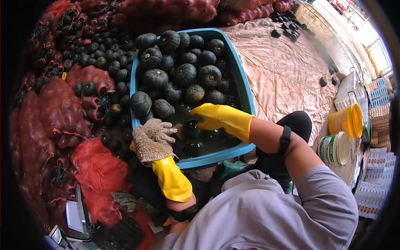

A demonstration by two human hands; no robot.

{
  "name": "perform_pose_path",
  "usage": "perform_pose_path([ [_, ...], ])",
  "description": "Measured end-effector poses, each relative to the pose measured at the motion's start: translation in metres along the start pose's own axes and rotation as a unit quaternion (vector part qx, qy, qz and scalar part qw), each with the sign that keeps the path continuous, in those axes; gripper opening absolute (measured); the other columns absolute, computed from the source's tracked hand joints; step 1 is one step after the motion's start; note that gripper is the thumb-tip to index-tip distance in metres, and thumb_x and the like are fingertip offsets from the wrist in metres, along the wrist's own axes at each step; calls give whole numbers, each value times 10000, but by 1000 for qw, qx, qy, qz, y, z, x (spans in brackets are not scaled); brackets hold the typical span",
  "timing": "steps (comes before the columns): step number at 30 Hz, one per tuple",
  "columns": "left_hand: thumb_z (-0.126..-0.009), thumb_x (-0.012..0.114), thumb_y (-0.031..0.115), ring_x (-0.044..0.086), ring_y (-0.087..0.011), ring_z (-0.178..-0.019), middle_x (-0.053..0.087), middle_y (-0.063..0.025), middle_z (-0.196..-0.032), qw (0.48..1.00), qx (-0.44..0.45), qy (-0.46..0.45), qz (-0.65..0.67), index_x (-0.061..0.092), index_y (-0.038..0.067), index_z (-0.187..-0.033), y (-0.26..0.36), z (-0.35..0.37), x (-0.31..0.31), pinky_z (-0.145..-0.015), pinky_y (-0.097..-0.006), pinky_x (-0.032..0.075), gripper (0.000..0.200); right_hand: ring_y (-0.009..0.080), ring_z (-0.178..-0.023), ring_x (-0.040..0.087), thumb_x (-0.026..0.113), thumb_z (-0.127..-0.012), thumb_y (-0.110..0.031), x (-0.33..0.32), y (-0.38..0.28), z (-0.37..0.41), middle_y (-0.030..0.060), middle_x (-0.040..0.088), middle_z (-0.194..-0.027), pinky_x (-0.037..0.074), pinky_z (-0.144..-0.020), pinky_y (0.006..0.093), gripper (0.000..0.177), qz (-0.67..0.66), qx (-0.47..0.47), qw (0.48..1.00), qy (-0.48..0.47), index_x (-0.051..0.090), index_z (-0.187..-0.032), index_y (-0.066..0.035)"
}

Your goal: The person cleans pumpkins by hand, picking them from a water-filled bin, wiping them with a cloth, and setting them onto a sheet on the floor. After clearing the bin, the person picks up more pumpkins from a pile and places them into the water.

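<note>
A blue tub (pixel 246 89) holds many dark green squashes (pixel 185 74) and murky water at its near end. My left hand (pixel 154 139), in a yellow rubber glove with a beige textured mitt over it, is at the tub's near left rim. Its fingers are spread, and nothing shows in them. My right hand (pixel 208 116), in a yellow rubber glove, is over the water with its fingers bent down beside a dark wet squash (pixel 191 127). Whether the fingers touch that squash I cannot tell. More squashes lie partly under water below the hand.
Red mesh sacks (pixel 62 108) and loose squashes (pixel 110 54) crowd the left. A pinkish quilted cloth (pixel 279 71) covers the floor to the right. A yellow bucket (pixel 346 121), a white bucket (pixel 334 149) and stacked cartons (pixel 375 179) stand at the far right.
</note>
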State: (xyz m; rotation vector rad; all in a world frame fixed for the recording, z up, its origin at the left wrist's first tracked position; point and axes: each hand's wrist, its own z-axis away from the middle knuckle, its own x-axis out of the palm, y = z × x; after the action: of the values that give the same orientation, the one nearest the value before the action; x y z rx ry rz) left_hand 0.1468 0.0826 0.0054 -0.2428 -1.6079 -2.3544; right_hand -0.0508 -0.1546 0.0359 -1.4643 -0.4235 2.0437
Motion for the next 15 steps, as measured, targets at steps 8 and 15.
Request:
perform_pose_path([
  [8, -987, 687, 266, 758, -162, -1040, 796, 37, -1019, 505, -185, 166, -826, 823, 252, -1063, 78, -25, 114, -762, -353, 592, 157, 432, -1259, 610, 924, -706, -392, 98, -12, -30, 246, 628, -1356, 524, -1043, 489, 759, -125, 136, 973, 141, 652, -1369, -141],
  [15, -980, 699, 296, 735, -167, -1123, 793, 4, -1096, 514, -192, 174, -818, 819, 240, -1102, 98, -36, 129, -836, -322, 581, 180, 352, -1219, 633, 977, -686, -329, 18, -38, 42, 215, 643, -1322, 496, -1092, 451, 864, -438, 156, 871, 158, 540, -1393, -95],
])
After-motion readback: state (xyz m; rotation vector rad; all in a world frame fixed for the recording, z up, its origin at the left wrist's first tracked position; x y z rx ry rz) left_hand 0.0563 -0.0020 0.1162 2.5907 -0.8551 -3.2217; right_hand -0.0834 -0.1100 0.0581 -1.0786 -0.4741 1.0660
